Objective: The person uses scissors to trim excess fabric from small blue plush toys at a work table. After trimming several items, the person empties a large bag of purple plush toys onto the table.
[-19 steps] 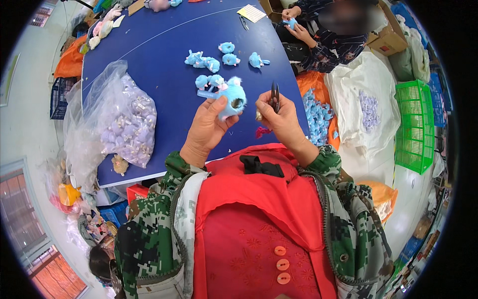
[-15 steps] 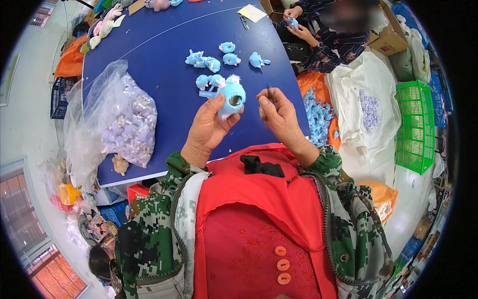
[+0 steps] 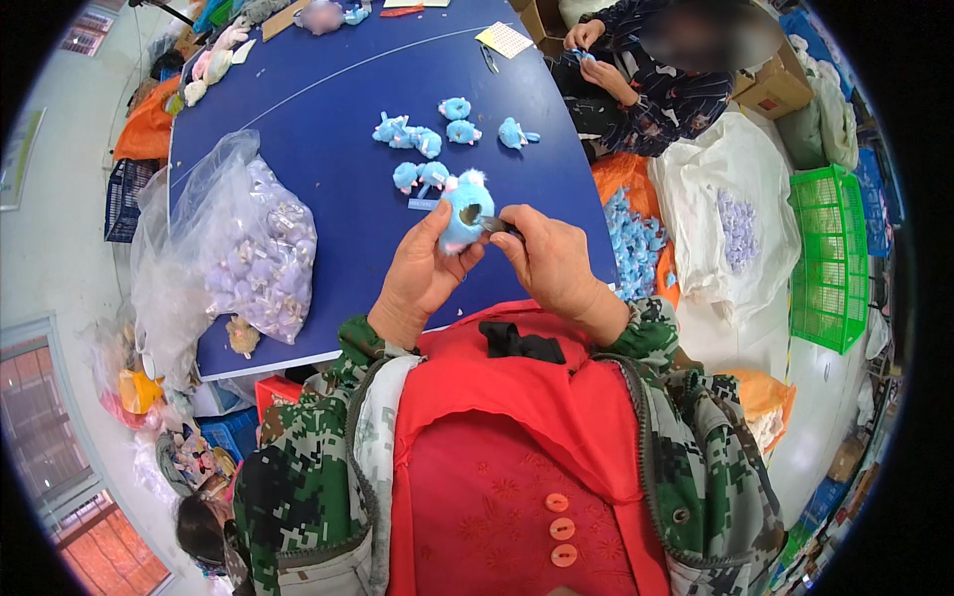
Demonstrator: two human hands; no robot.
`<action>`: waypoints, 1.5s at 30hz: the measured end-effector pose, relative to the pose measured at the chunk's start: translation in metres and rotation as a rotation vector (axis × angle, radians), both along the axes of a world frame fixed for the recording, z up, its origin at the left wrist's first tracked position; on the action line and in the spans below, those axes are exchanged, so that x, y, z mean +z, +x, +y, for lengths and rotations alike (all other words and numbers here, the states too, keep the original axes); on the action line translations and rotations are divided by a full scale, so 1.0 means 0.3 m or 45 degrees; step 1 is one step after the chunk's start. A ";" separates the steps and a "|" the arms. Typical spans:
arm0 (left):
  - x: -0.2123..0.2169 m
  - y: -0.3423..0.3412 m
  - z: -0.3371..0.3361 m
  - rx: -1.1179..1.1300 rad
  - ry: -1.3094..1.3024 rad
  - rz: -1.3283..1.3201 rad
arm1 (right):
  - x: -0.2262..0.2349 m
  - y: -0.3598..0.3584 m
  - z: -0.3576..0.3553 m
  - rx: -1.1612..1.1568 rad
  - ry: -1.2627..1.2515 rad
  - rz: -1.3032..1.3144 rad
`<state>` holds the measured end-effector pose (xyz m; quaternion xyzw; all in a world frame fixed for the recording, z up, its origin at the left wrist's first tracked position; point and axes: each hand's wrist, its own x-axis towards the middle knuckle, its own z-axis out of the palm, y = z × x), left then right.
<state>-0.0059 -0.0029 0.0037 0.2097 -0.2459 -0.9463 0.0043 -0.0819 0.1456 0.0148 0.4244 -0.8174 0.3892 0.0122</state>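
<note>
Blue plush piece (image 3: 463,195), pinched in the left hand (image 3: 421,268), centre of the frame.
The right hand (image 3: 555,260), pinching a dark tool (image 3: 502,226), has closed in from beside it; the tool now seems to reach the opening (image 3: 470,214), so work appears to centre there. Fingers hide the tool's handle; its tip and the opening's inside are hard to make out.
</note>
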 end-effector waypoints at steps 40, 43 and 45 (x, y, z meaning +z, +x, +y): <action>-0.081 0.012 -0.076 -0.123 -1.117 0.106 | -0.133 -0.048 -0.082 -0.009 -0.635 -1.938; -0.110 0.004 -0.120 -0.021 -0.810 0.086 | -0.149 -0.055 -0.105 0.079 -0.644 -2.016; -0.101 0.007 -0.152 -0.131 -0.739 0.009 | -0.157 -0.061 -0.119 0.179 -0.690 -2.152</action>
